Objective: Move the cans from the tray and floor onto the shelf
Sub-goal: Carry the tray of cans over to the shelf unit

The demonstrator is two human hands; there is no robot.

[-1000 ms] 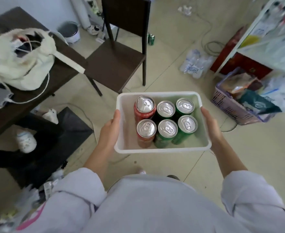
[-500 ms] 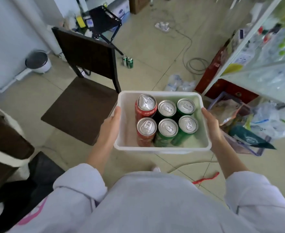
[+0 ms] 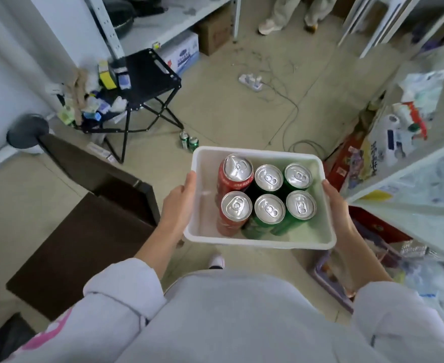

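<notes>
Big picture first: tiled floor (image 3: 228, 106) underfoot, cluttered room. White shelf unit (image 3: 409, 163) runs along the right edge, packed w/ bags & packets, contents blurred. A second shelf rack (image 3: 179, 19) sits top left w/ cardboard boxes under it. Dark brown chair (image 3: 84, 231) fills the lower left, seat & backrest both in view. Black folding stool (image 3: 147, 74) stands beyond it, loose bits piled beside it on the left. Someone else's legs (image 3: 289, 11) at the top edge.

Now the action: the white tray (image 3: 257, 241) is held up off the floor, centre frame, in front of the person's grey sweatshirt (image 3: 242, 318). Left hand (image 3: 179, 205) wraps the tray's left rim, thumb over the top edge, fingers underneath & out of sight. Right hand (image 3: 337, 205) clamps the right rim the same way. Both closed on the tray, arms apart at tray width.

Inside: six cans upright, two rows of three, touching. Two red cans (image 3: 235, 206) on the left, the rear one dented at the top; four green cans (image 3: 269, 209) mid & right. All bunched toward the tray's far-right part, bare strip along the left wall.

On the floor: two more green floor cans (image 3: 189, 141) standing together just past the tray's far-left corner, near the stool's legs. White power strip (image 3: 251, 81) further out, cable trailing right.
</notes>
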